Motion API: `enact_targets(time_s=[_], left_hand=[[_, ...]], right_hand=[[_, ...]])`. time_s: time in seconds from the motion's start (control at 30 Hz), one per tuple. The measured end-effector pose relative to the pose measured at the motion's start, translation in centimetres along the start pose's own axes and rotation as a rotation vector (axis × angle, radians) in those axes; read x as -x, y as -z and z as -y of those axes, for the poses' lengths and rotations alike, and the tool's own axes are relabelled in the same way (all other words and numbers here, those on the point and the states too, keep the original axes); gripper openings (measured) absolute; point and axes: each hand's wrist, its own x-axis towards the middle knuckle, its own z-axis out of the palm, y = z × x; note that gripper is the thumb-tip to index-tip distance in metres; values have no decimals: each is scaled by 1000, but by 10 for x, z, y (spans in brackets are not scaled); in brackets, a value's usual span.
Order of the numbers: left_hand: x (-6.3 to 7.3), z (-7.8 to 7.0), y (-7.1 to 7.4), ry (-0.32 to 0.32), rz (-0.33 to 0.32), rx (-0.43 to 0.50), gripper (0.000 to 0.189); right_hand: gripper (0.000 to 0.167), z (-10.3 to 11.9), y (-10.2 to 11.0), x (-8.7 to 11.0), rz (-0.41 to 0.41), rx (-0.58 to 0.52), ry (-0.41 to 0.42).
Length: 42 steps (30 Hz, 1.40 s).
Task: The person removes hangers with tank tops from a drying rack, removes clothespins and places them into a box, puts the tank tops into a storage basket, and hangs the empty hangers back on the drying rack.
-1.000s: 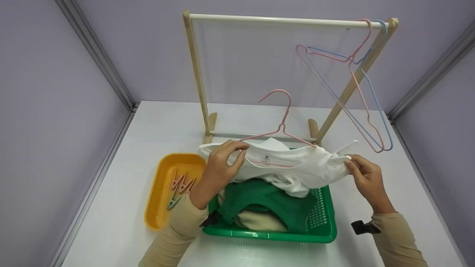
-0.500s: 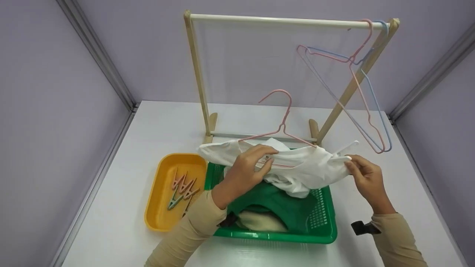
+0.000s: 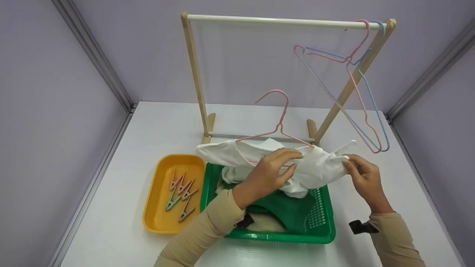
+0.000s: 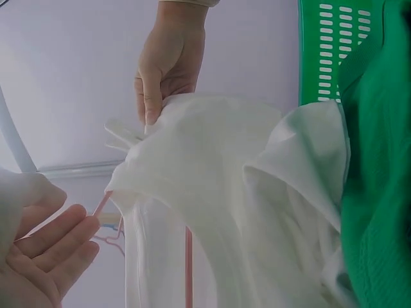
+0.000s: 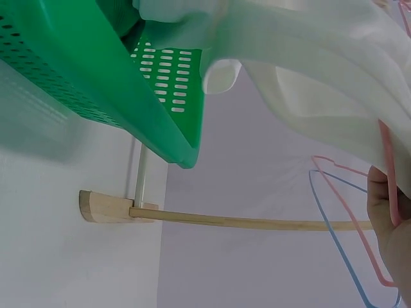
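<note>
A white shirt (image 3: 317, 168) hangs on a pink hanger (image 3: 278, 128) above the green basket (image 3: 326, 230); the hanger's hook stands up out of the neckline. At the shirt's right end my right hand (image 3: 365, 178) pinches the fabric between thumb and fingers, where thin white edges stick out. A pink bar (image 5: 388, 173) of the hanger passes beside that hand in the right wrist view. My left hand (image 3: 272, 174) is in front of the neckline, partly covering it. Its fingers (image 4: 58, 250) look relaxed and hold nothing in the left wrist view.
Green and beige clothes (image 3: 297, 211) fill the basket. To its left, a yellow tray (image 3: 152, 215) holds several clothespins (image 3: 172, 202). Behind stands a wooden rack with a white rail (image 3: 259, 20); a pink hanger (image 3: 358, 89) and a blue hanger (image 3: 374, 100) hang at its right end.
My left hand has moved right across the front of the shirt, from its left shoulder past the neckline's middle. The right hand keeps its pinch and has hardly moved.
</note>
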Motion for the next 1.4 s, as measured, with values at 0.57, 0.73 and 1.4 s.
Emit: enact_targets(time_s=[0.57,0.73,1.4], left_hand=[[-30,-20,-30,-25,78,-117,31],[-37,-22,-34,-2,74,-125,32],[-60,-37,-58,-20,190,-492,43]], right_hand=[[12,0,-3,-1,1,19,5],[16,1,-2,-1,17,-2,-5],[47,2,-3,-1,22,-38,77]])
